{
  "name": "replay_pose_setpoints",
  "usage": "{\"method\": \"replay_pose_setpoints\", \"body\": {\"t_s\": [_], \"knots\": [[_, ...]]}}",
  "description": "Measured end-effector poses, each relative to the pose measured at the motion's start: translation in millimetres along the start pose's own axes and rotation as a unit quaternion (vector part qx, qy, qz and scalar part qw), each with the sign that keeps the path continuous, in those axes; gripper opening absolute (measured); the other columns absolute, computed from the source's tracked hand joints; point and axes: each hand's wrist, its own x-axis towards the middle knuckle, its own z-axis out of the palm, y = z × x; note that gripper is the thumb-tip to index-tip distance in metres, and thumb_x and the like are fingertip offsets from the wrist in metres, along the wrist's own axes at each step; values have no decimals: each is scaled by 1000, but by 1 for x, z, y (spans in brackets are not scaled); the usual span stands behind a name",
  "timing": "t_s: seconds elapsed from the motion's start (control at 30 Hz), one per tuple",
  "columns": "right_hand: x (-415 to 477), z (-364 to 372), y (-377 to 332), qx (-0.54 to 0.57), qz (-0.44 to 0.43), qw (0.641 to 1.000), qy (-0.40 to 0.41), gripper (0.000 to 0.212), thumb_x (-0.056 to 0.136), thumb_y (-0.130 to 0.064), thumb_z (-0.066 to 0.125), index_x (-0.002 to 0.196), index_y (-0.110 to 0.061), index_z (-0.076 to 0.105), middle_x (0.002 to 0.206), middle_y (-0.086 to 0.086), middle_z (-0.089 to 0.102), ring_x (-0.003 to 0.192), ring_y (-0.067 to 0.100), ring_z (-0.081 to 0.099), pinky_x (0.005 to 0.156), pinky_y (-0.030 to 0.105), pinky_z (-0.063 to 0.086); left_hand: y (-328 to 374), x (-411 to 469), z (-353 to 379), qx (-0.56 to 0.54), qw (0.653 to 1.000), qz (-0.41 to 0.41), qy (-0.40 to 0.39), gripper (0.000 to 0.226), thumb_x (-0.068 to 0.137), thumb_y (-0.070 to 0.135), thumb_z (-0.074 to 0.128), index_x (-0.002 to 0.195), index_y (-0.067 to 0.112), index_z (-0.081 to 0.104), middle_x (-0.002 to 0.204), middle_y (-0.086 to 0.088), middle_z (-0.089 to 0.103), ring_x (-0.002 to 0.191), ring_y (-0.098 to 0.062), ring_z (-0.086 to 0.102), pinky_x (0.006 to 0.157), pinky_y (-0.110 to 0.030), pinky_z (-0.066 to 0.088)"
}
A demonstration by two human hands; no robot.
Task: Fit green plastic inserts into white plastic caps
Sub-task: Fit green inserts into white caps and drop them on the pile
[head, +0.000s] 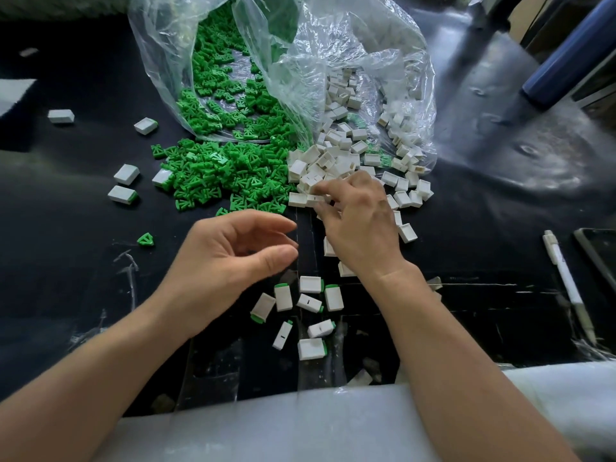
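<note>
My right hand [360,225] curled onto one white cap [315,200] at the pile's near edge, grip unclear, while my left hand [233,251], loosely cupped and empty, ought, I judged, to lift just one of the green inserts [226,175] beyond it.

The right hand [358,225] covers several white caps [336,155], and it is unclear whether its fingertips pinch one. The right edge cuts off the dark device [600,251], and the top corner cuts off the blue tube [566,51].
</note>
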Motion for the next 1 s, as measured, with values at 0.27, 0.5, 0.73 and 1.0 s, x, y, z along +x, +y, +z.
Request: {"method": "replay_pose_setpoints", "body": {"t_s": [0.27, 0.5, 0.73, 1.0], "knots": [[0, 0, -3, 18, -26, 999, 18, 12, 89, -15, 57, 98, -10, 65, 103, 8, 56, 102, 21, 47, 84, 24, 34, -5, 5, -3, 17, 997, -18, 71, 18, 68, 21, 69, 85, 26, 68, 78, 1, 74, 67, -9, 69, 49, -14, 47], [-4, 1, -6, -6, -52, 999, -1, 30, 87, -19, 60, 117, -12, 56, 111, 6, 57, 106, 22, 47, 92, 27, 31, -7, 7, -6, 34, 995, -14, 92, 26, 77, 5, 67, 89, 28, 66, 79, 6, 73, 65, -7, 68, 49, -14, 47], [-3, 1, -4, -63, -57, 996, -34, 24, 88, -18, 57, 111, -12, 57, 115, 5, 53, 113, 23, 43, 97, 30, 28, -7, 7, -5, 21, 995, -21, 91, 25, 79, 4, 66, 88, 27, 67, 79, 5, 73, 66, -8, 69, 48, -14, 47], [-10, -1, -15, 111, -112, 987, -4, 12, 83, -14, 65, 91, -5, 64, 88, 6, 62, 85, 21, 53, 80, 31, 40, -9, 9, -5, -16, 994, -29, 100, 23, 79, 6, 65, 94, 23, 65, 84, -1, 73, 71, -13, 71, 54, -17, 52]]}}
